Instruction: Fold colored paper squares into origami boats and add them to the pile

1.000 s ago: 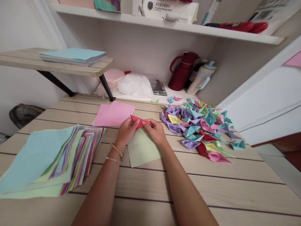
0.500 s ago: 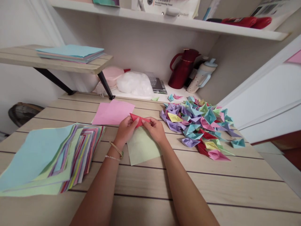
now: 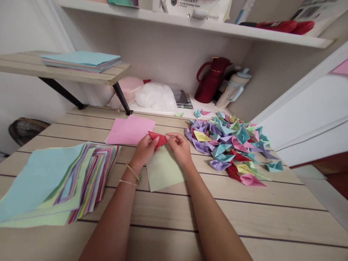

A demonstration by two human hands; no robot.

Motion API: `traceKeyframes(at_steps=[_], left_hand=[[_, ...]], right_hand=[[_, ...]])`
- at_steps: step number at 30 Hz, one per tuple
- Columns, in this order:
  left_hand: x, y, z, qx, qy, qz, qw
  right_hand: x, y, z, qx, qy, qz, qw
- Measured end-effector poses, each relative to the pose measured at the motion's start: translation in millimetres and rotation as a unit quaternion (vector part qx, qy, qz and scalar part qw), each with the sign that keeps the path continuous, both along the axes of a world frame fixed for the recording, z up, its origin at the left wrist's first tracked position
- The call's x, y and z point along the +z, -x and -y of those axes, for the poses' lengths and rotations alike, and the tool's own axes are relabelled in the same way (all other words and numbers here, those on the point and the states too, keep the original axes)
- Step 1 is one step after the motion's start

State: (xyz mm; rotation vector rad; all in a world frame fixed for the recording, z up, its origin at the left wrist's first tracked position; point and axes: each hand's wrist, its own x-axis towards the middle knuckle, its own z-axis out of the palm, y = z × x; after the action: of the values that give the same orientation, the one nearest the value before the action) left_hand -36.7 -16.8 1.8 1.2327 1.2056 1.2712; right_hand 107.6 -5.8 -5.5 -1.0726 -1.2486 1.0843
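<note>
The fingers point(image 3: 176, 136) hide parts of the red folded paper point(image 3: 158, 139).

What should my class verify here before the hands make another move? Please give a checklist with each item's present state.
1. Left hand holding the folded red paper: ok, its thumb lies over the near side.
2. Right hand gripping firmly: cannot tell; it is at the paper's right end, but the contact is too small to judge.
3. Creases sharp and edges matched: cannot tell; fingers cover part of the paper.
4. Light green sheet lying flat on the table: ok, below the hands.
5. Stack of coloured sheets squared up: not ok, its edges are fanned out.
6. Dark red jug away from the hands: ok, it stands at the back.
</note>
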Motion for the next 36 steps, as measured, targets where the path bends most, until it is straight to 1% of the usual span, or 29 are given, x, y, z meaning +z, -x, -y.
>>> traceKeyframes(at_steps=[4, 8, 11, 13, 17, 20, 24, 26, 29, 32, 36], left_hand=[[0.2, 0.1, 0.2, 0.000, -0.008, -0.012, 1.000], [0.7, 0.0, 0.8, 0.020, -0.010, 0.007, 1.000], [2.2, -0.4, 1.2, 0.022, -0.027, 0.020, 0.999], [4.0, -0.6, 1.7, 0.025, -0.040, 0.008, 0.999], [6.0, 0.5, 2.4, 0.034, -0.066, -0.054, 0.996], [5.1, 1.5, 1.7, 0.038, -0.077, -0.067, 0.994], [3.4, 1.7, 0.3, 0.040, -0.088, -0.057, 0.994], [2.6, 1.5, -0.1, 0.044, -0.088, -0.053, 0.994], [0.9, 0.7, -0.3, 0.041, -0.071, -0.015, 0.997], [-0.7, -0.4, -0.4, 0.030, -0.048, 0.040, 0.998], [-1.1, -1.4, -0.7, 0.028, -0.040, 0.054, 0.997]], right_hand=[[2.1, -1.2, 0.4, 0.026, 0.016, -0.015, 0.999], [2.2, -0.4, -0.2, 0.039, 0.031, -0.046, 0.998], [0.9, 0.1, -1.3, 0.041, 0.036, -0.058, 0.997], [1.2, -0.1, -1.3, 0.042, 0.033, -0.046, 0.998], [4.1, -1.5, 0.5, 0.041, 0.011, 0.004, 0.999], [4.1, -2.7, 0.6, 0.044, 0.006, 0.019, 0.999], [0.8, -3.8, -1.3, 0.045, 0.008, 0.029, 0.999], [0.3, -3.8, -1.5, 0.057, 0.008, 0.018, 0.998], [2.0, -3.0, 0.0, 0.083, 0.008, 0.001, 0.997], [3.9, -2.0, 1.9, 0.080, 0.013, 0.000, 0.997], [2.5, -1.7, 1.3, 0.077, 0.016, 0.012, 0.997]])
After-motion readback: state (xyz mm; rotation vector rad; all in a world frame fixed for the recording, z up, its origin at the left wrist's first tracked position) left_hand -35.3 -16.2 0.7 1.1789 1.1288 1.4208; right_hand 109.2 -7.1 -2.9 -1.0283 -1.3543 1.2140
